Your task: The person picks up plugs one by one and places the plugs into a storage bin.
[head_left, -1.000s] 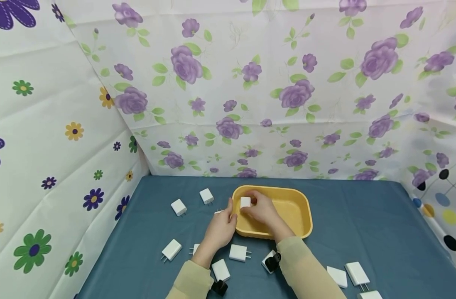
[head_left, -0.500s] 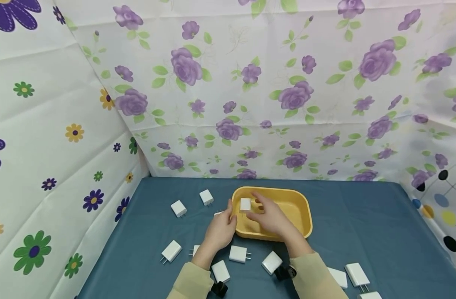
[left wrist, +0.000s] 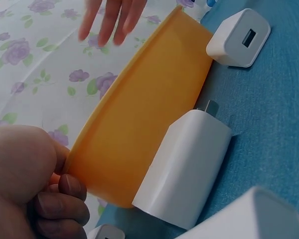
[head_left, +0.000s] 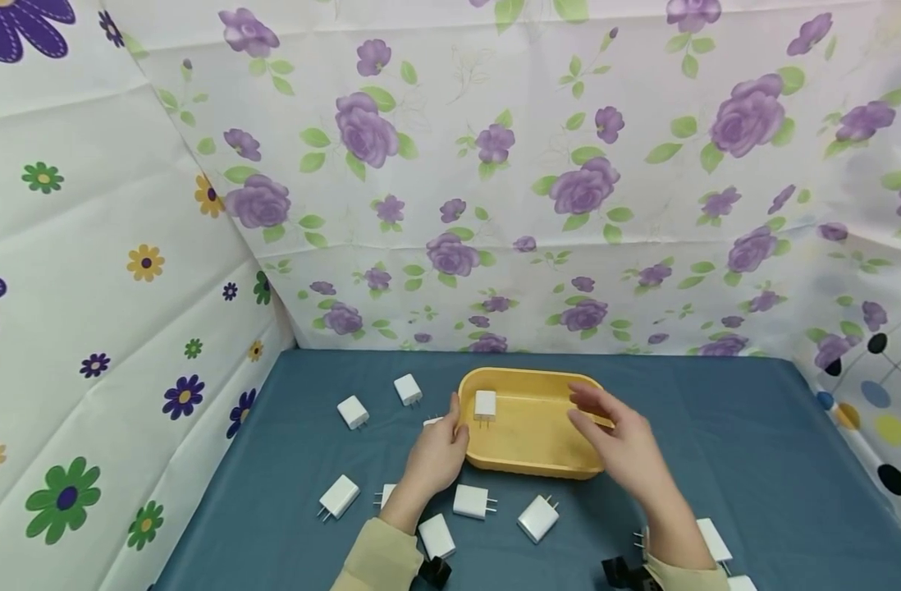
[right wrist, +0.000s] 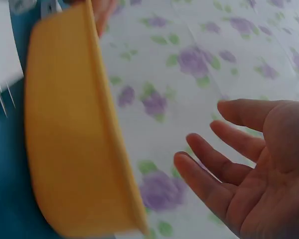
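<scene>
A yellow plastic tray [head_left: 539, 469] stands toward the back of the table. One white USB charger [head_left: 485, 403] lies inside at its left end, prongs toward me. My left hand [head_left: 434, 453] holds the tray's left end; in the left wrist view its thumb and curled fingers [left wrist: 62, 206] pinch the rim. Over the tray's right end is my right hand [head_left: 620, 439], fingers apart and holding nothing. The right wrist view shows that hand's relaxed fingers [right wrist: 209, 179] beside the tray wall [right wrist: 74, 124].
Several white chargers lie around the tray, among them one in front [head_left: 471, 501], one nearer the right [head_left: 537, 519] and one at the left [head_left: 340, 496]. More chargers [head_left: 714, 539] are partly hidden by the right forearm. A flowered cloth [head_left: 450, 164] hangs behind the table.
The right hand let go of the charger inside the tray and moved right, to the tray's right end. The left hand stayed at the left rim.
</scene>
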The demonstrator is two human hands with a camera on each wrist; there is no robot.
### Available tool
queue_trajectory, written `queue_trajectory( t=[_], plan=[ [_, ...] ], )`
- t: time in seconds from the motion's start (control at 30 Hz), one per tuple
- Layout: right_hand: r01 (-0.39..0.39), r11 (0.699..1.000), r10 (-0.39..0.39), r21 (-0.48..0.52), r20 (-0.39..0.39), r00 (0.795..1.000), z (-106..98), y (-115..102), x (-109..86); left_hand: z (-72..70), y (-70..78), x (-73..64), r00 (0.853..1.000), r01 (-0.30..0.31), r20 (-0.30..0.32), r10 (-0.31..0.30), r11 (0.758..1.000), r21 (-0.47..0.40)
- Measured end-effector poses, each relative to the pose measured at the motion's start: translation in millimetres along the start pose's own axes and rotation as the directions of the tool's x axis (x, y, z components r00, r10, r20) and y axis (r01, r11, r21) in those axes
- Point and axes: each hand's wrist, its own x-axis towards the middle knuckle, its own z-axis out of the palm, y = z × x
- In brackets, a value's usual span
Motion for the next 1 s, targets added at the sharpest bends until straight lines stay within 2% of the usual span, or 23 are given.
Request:
queue_trajectory(
  t=[0.1,0.13,0.27,0.4,0.5,0.57,0.67,0.77,0.9,1.0],
  plan=[
    [-0.005,0.999,0.004,-0.053,-0.007,1.0,-22,3,-8.3,1.0,-1.8,-0.1,1.0,-0.022,-0.014,0.022,1.0,-0.005],
    [-0.01,0.998,0.01,-0.068,-0.004,1.0,-29,4,-11.2,4.4,-7.1,1.5,0.999,-0.047,-0.022,0.047,0.999,-0.003],
    [-0.021,0.989,0.025,-0.145,0.025,0.999,-58,10,-23.3,6.5,-7.8,4.5,0.996,-0.08,-0.029,0.08,0.997,-0.003],
    [-0.018,0.979,0.035,-0.204,0.08,0.996,-80,19,-31.0,3.1,0.9,4.9,0.999,-0.034,-0.003,0.034,0.999,0.002],
    [-0.03,0.974,0.069,-0.223,0.171,0.983,-94,29,-33.7,1.7,2.4,2.7,1.0,-0.005,0.006,0.005,1.0,0.003],
    [-0.051,0.971,0.107,-0.232,0.236,0.966,-102,38,-35.8,1.3,1.8,0.3,1.0,0.002,0.004,-0.002,1.0,0.003],
    [-0.12,0.955,0.203,-0.273,0.298,0.933,-112,51,-39.0,1.8,0.4,-1.7,1.0,0.009,0.005,-0.009,1.0,0.009],
    [-0.195,0.922,0.313,-0.335,0.343,0.886,-117,66,-40.7,3.1,-0.2,-2.8,1.0,0.012,0.016,-0.012,1.0,0.009],
    [-0.272,0.884,0.419,-0.38,0.389,0.82,-117,80,-38.6,4.3,-1.6,-2.7,1.0,0.014,0.011,-0.014,1.0,-0.006],
    [-0.326,0.861,0.474,-0.39,0.384,0.792,-116,88,-36.2,3.9,-2.6,-1.4,1.0,0.01,0.002,-0.01,1.0,-0.012]
  ],
)
